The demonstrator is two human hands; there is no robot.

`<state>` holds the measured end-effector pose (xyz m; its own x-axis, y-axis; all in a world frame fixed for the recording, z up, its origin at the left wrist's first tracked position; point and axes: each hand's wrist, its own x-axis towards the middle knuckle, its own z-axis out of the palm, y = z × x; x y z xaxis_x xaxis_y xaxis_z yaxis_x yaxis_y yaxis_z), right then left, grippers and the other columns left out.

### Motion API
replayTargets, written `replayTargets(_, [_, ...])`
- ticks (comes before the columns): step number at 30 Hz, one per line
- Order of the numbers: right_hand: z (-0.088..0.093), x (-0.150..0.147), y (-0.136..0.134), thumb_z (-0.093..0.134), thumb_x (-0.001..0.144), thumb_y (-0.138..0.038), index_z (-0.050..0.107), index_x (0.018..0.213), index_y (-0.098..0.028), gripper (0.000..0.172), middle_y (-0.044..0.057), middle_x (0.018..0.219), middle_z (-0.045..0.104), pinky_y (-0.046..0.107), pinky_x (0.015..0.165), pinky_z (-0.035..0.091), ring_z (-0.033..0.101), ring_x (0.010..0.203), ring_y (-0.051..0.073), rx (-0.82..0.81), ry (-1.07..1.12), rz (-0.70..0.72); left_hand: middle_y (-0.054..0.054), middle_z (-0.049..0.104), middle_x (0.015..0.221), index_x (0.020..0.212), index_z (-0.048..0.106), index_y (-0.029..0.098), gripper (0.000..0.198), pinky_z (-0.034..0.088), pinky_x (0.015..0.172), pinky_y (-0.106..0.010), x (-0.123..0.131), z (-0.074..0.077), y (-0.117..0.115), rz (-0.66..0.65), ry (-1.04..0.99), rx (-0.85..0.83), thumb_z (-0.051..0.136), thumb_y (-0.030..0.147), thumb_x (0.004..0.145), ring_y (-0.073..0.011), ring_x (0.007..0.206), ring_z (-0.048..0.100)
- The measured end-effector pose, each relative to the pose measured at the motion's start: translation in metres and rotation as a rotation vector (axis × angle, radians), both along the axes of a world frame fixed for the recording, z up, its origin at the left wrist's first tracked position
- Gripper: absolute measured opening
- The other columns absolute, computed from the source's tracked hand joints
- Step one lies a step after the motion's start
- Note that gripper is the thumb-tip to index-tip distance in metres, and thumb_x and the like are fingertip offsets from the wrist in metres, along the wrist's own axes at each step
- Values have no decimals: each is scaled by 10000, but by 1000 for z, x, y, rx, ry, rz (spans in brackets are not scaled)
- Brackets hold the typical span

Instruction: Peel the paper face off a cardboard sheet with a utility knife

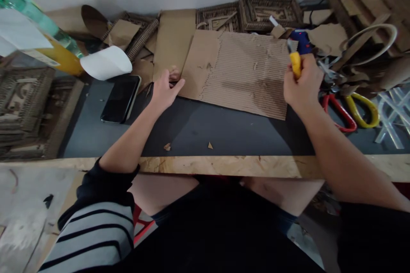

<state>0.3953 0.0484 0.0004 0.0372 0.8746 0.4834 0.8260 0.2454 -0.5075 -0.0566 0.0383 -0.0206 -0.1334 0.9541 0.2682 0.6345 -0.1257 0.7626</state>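
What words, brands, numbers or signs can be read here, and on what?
No text can be read anywhere.
Pale label on the yellow object at left: too blurred.
Blue object by the right hand: red marks, too small to make out.
Yellow-handled cutter in that hand: no legible marking.
Phone: dark screen, no text visible.

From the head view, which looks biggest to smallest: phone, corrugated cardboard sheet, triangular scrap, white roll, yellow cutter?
1. Corrugated cardboard sheet
2. White roll and phone: too alike to rank
3. Yellow cutter, partly hidden by the right hand
4. Triangular scrap
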Motion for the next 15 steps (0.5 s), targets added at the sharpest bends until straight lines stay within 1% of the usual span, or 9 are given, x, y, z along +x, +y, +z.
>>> replayTargets(2, [3, -6, -9, 556, 899, -214, 566, 1049, -267, 159, 173, 1101, 728, 504, 938, 492, 677, 1028, 350, -26, -128, 36, -117, 790, 1363, 1235, 664, 221, 471, 643, 906, -316, 11, 0, -5, -29, -9, -29, 869, 423, 862, -220, 1099, 776])
replayTargets(4, [8, -12, -15, 534, 902, -218, 614, 1103, -264, 222, 176, 1155, 744, 512, 932, 509, 693, 1072, 373, -77, -231, 75, -101, 786, 1359, 1256, 637, 221, 504, 621, 849, -290, 23, 6, -12, -16, -57, -67, 876, 334, 826, -167, 953, 762])
replayTargets(5, [11, -14, -18, 540, 899, -225, 638, 1137, -265, 260, 169, 1171, 751, 516, 926, 517, 698, 1083, 383, -100, -277, 87, -92, 793, 1320, 1251, 625, 218, 521, 608, 824, -283, 29, 10, -16, -2, -96, -98, 882, 294, 804, -145, 883, 744])
replayTargets(7, [18, -16, -22, 567, 891, -243, 672, 1184, -265, 312, 159, 1201, 764, 532, 942, 524, 700, 1122, 402, -122, -356, 131, -66, 810, 1151, 1239, 604, 210, 535, 576, 754, -270, 36, 19, -23, -1, -194, -201, 882, 252, 783, -119, 763, 698])
replayTargets(10, [32, -18, -29, 591, 891, -240, 697, 1206, -255, 333, 168, 1234, 773, 560, 1017, 506, 683, 1198, 414, -61, -414, 190, 6, 759, 865, 1245, 590, 206, 527, 497, 636, -246, 42, 31, -35, -94, -295, -378, 871, 270, 804, -112, 646, 623])
replayTargets(12, [37, -21, -33, 593, 909, -268, 706, 1218, -233, 331, 176, 1223, 779, 558, 1020, 510, 693, 1184, 411, -13, -416, 211, 41, 720, 801, 1231, 599, 205, 529, 470, 626, -239, 47, 36, -40, -165, -252, -388, 882, 261, 787, -104, 626, 603])
replayTargets(13, [37, -24, -34, 600, 913, -298, 712, 1213, -222, 329, 175, 1209, 786, 549, 1007, 520, 706, 1163, 408, -4, -414, 241, 48, 714, 807, 1222, 607, 206, 528, 474, 639, -237, 50, 36, -41, -194, -203, -356, 887, 252, 776, -100, 636, 608])
replayTargets(15, [32, -32, -37, 621, 906, -363, 725, 1159, -220, 309, 154, 1166, 804, 517, 963, 541, 734, 1113, 390, -33, -422, 344, 36, 732, 880, 1221, 623, 202, 527, 503, 679, -239, 57, 37, -39, -246, -90, -282, 888, 240, 767, -96, 676, 637])
